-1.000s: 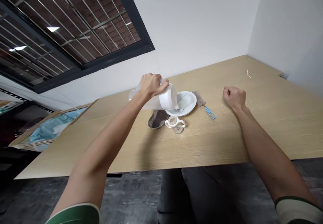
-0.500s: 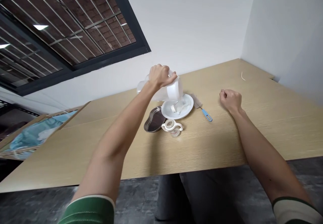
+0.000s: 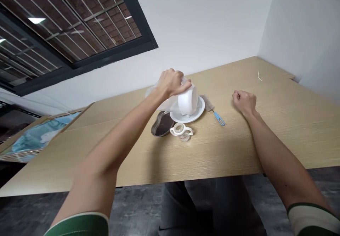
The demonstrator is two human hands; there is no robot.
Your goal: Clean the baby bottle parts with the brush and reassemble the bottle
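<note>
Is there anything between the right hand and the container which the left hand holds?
Yes: a blue-handled brush lies on the table between the right hand and the container. Above it, nothing visible blocks.

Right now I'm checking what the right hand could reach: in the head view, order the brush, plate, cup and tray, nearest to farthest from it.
From the right hand:
1. Brush, to its left.
2. Plate, left of the brush.
3. Cup, on the near side of the plate.
4. Tray, leftmost of the four.
</note>
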